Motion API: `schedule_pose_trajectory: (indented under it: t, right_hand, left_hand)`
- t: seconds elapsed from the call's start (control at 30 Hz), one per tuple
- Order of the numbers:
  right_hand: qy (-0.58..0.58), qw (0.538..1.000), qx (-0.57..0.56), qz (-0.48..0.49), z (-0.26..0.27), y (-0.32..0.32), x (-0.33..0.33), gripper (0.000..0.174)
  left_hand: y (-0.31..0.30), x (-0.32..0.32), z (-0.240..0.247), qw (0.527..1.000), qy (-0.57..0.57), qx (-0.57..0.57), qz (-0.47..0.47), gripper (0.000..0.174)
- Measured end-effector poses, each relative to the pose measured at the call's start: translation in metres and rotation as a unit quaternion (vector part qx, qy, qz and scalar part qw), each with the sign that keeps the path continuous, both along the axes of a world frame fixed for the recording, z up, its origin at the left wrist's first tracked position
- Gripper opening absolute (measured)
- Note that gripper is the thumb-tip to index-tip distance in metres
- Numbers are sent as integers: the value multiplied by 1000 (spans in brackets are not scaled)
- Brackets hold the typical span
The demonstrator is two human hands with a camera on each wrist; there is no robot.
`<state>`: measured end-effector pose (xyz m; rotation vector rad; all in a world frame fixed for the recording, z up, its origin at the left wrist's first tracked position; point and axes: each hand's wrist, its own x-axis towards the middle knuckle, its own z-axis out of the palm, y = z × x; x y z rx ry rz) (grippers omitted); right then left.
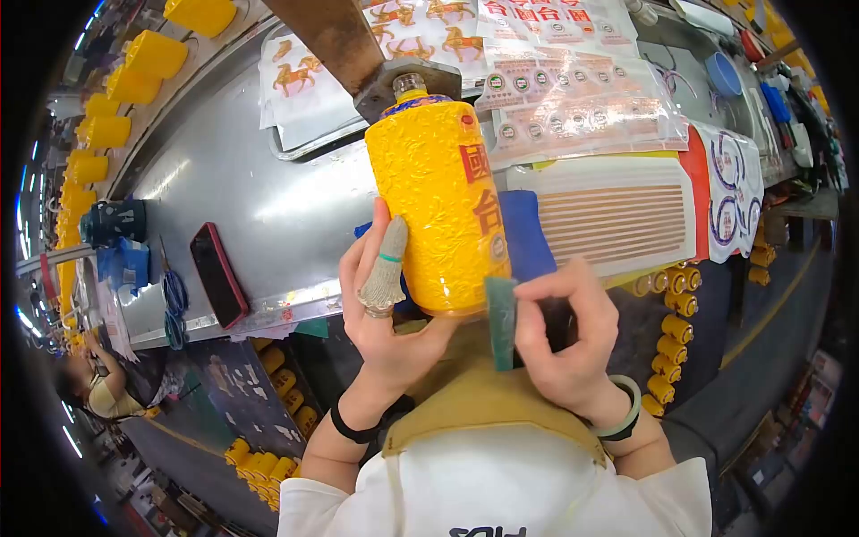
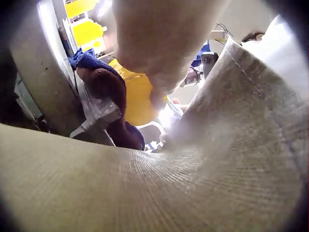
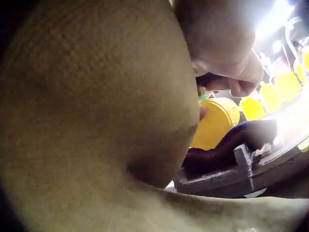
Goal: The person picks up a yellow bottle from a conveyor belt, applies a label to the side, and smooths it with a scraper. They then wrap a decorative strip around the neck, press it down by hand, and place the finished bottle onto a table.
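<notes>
A yellow embossed bottle [image 1: 434, 197] with red characters lies tilted over a blue cloth [image 1: 530, 234], its neck against a metal bracket [image 1: 367, 67]. My left hand [image 1: 386, 331] holds the bottle's lower left side, a grey cover with a green band on one finger. Beside the bottle's base, my right hand [image 1: 573, 336] pinches a flat green piece [image 1: 501, 322] between thumb and fingers. Whether the piece touches the bottle cannot be told. The wrist views show mostly skin, with part of the yellow bottle [image 2: 140, 99] in the left one and its round base [image 3: 212, 123] in the right one.
Sticker sheets [image 1: 582, 98] and a sheet of brown strips [image 1: 617, 219] lie at the right. A phone [image 1: 219, 275], scissors [image 1: 174, 304] and a dark green container [image 1: 112, 221] are at the left. Several yellow bottles [image 1: 157, 54] line the far left. Another person [image 1: 112, 385] is at the left.
</notes>
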<state>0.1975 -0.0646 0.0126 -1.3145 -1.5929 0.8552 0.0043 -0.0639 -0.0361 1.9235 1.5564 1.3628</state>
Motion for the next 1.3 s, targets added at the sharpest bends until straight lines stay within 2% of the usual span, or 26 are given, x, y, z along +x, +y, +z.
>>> schedule_pose_trajectory:
  t: [0.07,0.1,0.17,0.23,0.3,0.37,0.4,0.43,0.5,0.53,0.57,0.63,0.67,0.77,0.8,0.83,0.9,0.97,1.0,1.03,1.1,1.13,1.2,1.23,1.27,1.3]
  right_hand:
    - [-27,999,-7,-35,-10,2,10,15]
    - [-53,997,-52,-32,-12,4,16,17]
    - [-108,994,34,8,-17,23,29,25]
    - [-98,991,96,10,-4,40,32,37]
    - [-97,991,65,66,25,49,27,43]
    - [-119,953,149,235,30,64,18,52]
    - [-121,958,132,224,33,63,17,39]
    - [-123,958,136,223,35,69,11,39]
    - [-211,919,233,237,38,96,-8,36]
    - [-250,905,280,201,41,109,-11,35]
    - [-250,903,284,203,43,116,-11,35]
    - [-272,851,420,157,46,127,-9,34]
    - [-290,830,445,168,42,119,-6,32]
    - [-231,815,457,272,11,79,-1,24]
    - [-181,810,468,303,7,71,0,25]
    - [-148,807,458,342,8,63,4,28]
    - [-124,827,428,343,10,65,10,26]
    - [-175,874,380,246,5,91,6,28]
    - [-169,899,328,234,4,110,6,34]
    - [-114,926,297,202,5,131,5,34]
    - [-127,918,350,134,-3,149,9,31]
    - [-126,917,352,137,-6,147,13,31]
    - [-189,858,434,199,-11,133,24,19]
    - [-183,840,449,243,-9,119,29,21]
    - [-139,817,473,299,-22,98,27,23]
    - [-93,796,464,377,-7,97,24,22]
  left_hand:
    - [1,-1,1,1000,-25,-16,-2,92]
    - [-1,-2,-3,1000,-25,-15,-1,92]
    - [-8,-6,-15,986,-128,-103,-23,92]
    - [-8,-6,-13,986,-127,-111,-22,92]
    - [-9,-7,-15,988,-106,-106,-18,93]
    - [-10,-6,-11,984,-120,-133,-11,93]
    - [-11,-5,-9,977,-135,-162,-4,93]
    - [-13,-6,-11,978,-136,-159,-5,93]
    - [-16,-6,-18,980,-115,-162,12,94]
    - [-9,-5,-15,984,-127,-123,-12,94]
    - [-8,-4,-10,985,-127,-120,-10,94]
    - [-4,-1,-1,993,-77,-85,3,95]
    - [-1,1,2,995,-67,-69,4,96]
    - [-2,-3,-4,993,-87,-85,-11,95]
    - [-4,2,-11,978,-173,-115,-1,94]
    - [-5,0,-14,978,-173,-114,-2,94]
    - [-8,-7,-15,980,-149,-132,-19,94]
    - [-10,-14,-18,981,-123,-143,-34,92]
    - [-11,-13,-18,980,-125,-149,-37,91]
    - [-10,-13,-18,979,-128,-154,-41,90]
    - [-8,-11,-17,982,-130,-130,-40,88]
    - [-8,-11,-17,984,-120,-126,-40,88]
    - [-8,-12,-16,986,-111,-121,-37,88]
    - [-9,-12,-16,983,-121,-132,-30,89]
    - [-8,-11,-16,981,-131,-140,-23,90]
    - [-7,-8,-13,981,-134,-136,-20,90]
